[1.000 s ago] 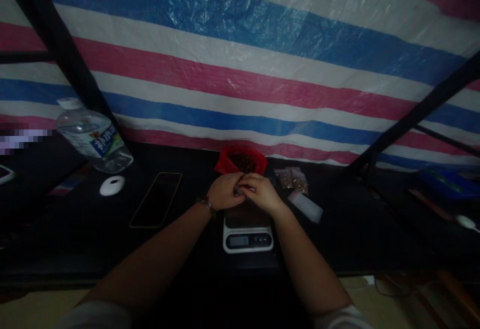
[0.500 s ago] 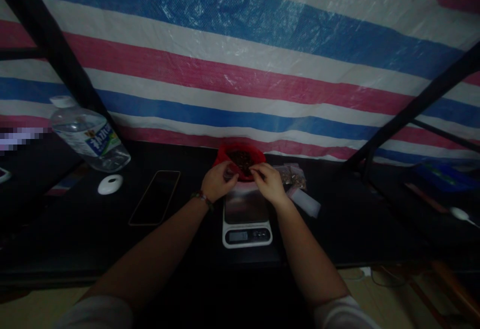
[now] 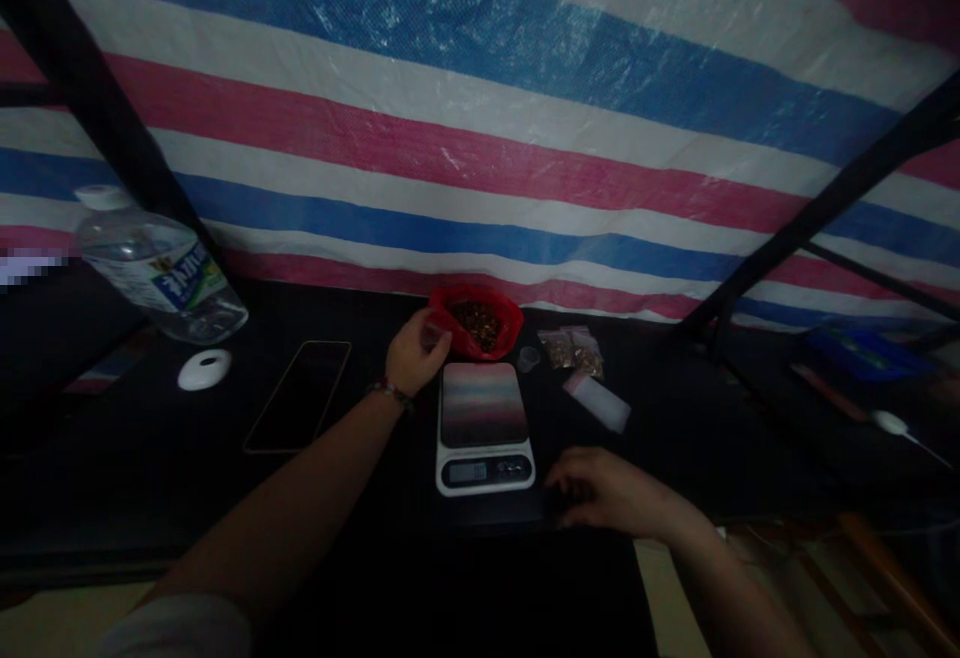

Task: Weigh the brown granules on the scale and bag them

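My left hand (image 3: 417, 350) is at the left side of a red plastic bag (image 3: 510, 335), its thumb and fingers curled round something clear that I cannot make out. The bag stands with its mouth spread, showing small brown pieces (image 3: 480, 323) inside. Just in front of it lies a white digital scale (image 3: 484, 408) with a bare metal plate and a small display. My right hand (image 3: 600, 490) hovers by the table's front edge, right of the scale, with thumb and fingers apart and nothing visible between them.
Right of the red bag are a small clear cup (image 3: 528, 358), little filled zip bags (image 3: 574, 351) and a whitish plastic packet (image 3: 598, 402). To the left lie a phone (image 3: 300, 396), a white rounded case (image 3: 205, 370) and a large clear bottle (image 3: 161, 263). Striped sheeting (image 3: 465, 158) hangs behind.
My right hand has left the red bag and moved back and right to the table's front edge. My left hand stays near the bag. The small clear cup now shows.
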Demonstrator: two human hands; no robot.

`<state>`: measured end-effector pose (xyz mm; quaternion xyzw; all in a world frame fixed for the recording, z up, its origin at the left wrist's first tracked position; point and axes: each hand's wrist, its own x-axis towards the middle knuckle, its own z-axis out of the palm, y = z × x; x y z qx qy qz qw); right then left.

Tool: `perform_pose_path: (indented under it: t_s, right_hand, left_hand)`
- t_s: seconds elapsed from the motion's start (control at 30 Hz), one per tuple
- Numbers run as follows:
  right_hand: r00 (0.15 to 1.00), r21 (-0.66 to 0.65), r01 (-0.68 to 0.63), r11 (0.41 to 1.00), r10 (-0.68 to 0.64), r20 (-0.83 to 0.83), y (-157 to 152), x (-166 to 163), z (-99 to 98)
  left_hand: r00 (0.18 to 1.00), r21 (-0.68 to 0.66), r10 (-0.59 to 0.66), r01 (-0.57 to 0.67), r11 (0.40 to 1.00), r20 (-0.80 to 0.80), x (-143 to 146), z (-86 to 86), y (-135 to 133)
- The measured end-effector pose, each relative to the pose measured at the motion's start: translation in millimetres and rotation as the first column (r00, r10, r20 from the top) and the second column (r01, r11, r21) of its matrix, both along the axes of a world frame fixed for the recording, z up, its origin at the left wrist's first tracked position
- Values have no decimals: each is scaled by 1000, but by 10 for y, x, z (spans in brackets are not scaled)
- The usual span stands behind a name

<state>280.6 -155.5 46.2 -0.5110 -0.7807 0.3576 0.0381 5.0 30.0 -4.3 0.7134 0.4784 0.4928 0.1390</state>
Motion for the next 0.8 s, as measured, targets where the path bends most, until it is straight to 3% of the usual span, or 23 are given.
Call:
perform_pose_path:
  t_s: [0.1, 0.27, 0.37, 0.47, 0.57, 0.67, 0.8]
  right_hand:
    - [999, -44, 28, 999, -26, 35, -117, -4, -167]
    - [999, 31, -46, 998, 46, 12, -145, -1, -310]
    - [998, 52, -56, 997, 57, -18, -146, 21, -312]
    - [996, 120, 1, 993, 9, -85, -47, -6, -193]
    - [985, 336, 94, 937, -37, -171, 254, -176, 29]
    - [974, 553, 131, 823, -2, -227, 724, -529, 238]
    - [988, 671, 61, 739, 48, -143, 1357, -1075, 349]
  left_hand:
    - [997, 14, 40, -41, 999, 71, -76, 7, 44]
    - [993, 5, 83, -84, 996, 87, -135, 9, 76]
    - [994, 8, 86, -86, 996, 71, -139, 4, 77]
    - [998, 21, 47, -48, 999, 39, -133, 0, 62]
    - [998, 32, -64, 65, 997, -27, -119, 1, 32]
    - [985, 35, -155, 158, 987, -78, -107, 9, 4]
    - [969, 51, -220, 227, 973, -116, -103, 11, -2]
